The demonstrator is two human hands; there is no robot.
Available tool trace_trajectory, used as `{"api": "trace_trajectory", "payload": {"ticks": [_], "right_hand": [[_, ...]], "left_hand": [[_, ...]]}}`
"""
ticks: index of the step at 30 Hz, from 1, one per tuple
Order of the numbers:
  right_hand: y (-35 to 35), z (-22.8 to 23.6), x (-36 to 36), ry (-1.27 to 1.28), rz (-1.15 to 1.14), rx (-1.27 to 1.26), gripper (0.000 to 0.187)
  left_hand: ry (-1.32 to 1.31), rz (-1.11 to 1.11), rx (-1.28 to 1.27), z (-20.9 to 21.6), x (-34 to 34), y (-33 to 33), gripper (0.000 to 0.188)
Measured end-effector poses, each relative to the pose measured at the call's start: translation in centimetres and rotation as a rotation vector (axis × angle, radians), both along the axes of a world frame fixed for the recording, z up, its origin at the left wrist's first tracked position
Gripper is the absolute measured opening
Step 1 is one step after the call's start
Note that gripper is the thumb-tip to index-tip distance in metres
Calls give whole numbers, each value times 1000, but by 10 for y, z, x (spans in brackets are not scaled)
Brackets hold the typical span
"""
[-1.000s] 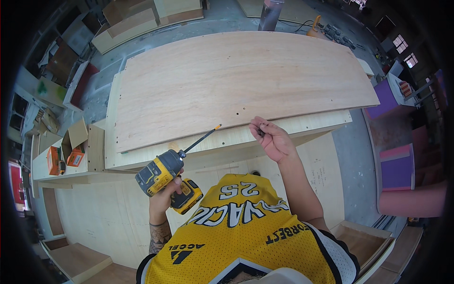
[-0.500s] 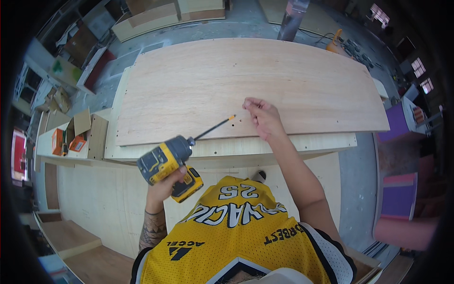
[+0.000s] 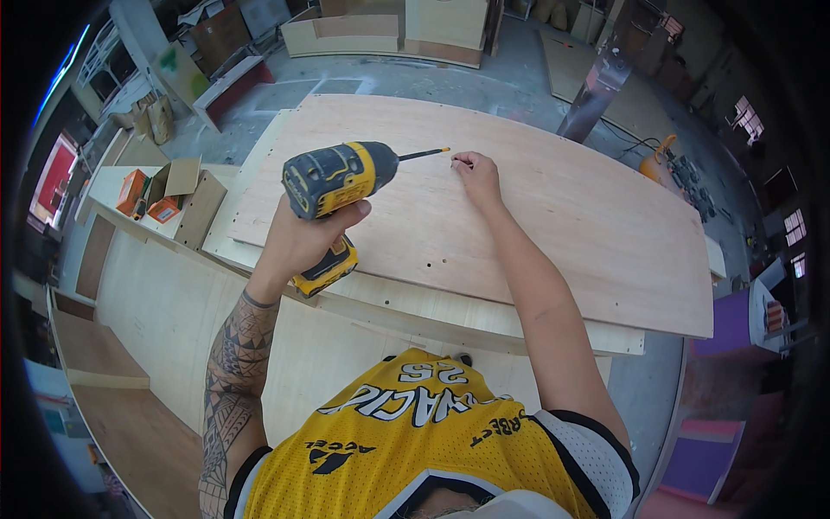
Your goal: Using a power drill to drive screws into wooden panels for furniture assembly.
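My left hand (image 3: 303,240) is wrapped round the grip of a yellow and black cordless drill (image 3: 339,177). Its long bit (image 3: 422,155), with a yellow-orange tip, points right toward my right hand (image 3: 478,179). The fingers of that hand are pinched together over the plywood panel (image 3: 553,229), just beyond the bit's tip. Something tiny may be between them, too small to name. The panel is a pale, wide sheet lying over a lighter wooden piece (image 3: 415,292) that shows along its near edge. Small holes dot the panel near its front.
On a wooden unit to the left stand orange boxes (image 3: 132,192) and an open brown carton (image 3: 180,178). A metal post (image 3: 596,93) rises behind the panel. Purple-faced pieces (image 3: 724,333) are at the right. Wooden cabinets (image 3: 380,36) stand at the back.
Both hands have moved forward, farther over the panel. The drill has been raised and its bit now lies nearly level, close to my right fingers. The whole view has turned somewhat.
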State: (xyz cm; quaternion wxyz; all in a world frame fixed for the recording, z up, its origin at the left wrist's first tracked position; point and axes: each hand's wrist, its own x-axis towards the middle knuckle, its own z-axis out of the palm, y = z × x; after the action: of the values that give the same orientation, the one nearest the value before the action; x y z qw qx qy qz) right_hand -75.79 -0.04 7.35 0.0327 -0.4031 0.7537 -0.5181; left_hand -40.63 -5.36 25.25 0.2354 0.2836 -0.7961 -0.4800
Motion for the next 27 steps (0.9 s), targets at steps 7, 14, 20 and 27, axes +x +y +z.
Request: {"api": "trace_trajectory", "payload": {"ticks": [7, 14, 20, 27], "right_hand": [[0, -12, 0, 93, -38, 7, 15], [3, -10, 0, 113, -15, -5, 14], [6, -6, 2, 34, -20, -6, 15], [4, -12, -2, 83, 3, -23, 17]], "left_hand": [[-28, -56, -54, -5, -19, -17, 35], [-304, -131, -222, -6, -62, -51, 40], [-287, -195, -309, -1, -91, -63, 42], [-355, -284, -364, 7, -117, -67, 42]]}}
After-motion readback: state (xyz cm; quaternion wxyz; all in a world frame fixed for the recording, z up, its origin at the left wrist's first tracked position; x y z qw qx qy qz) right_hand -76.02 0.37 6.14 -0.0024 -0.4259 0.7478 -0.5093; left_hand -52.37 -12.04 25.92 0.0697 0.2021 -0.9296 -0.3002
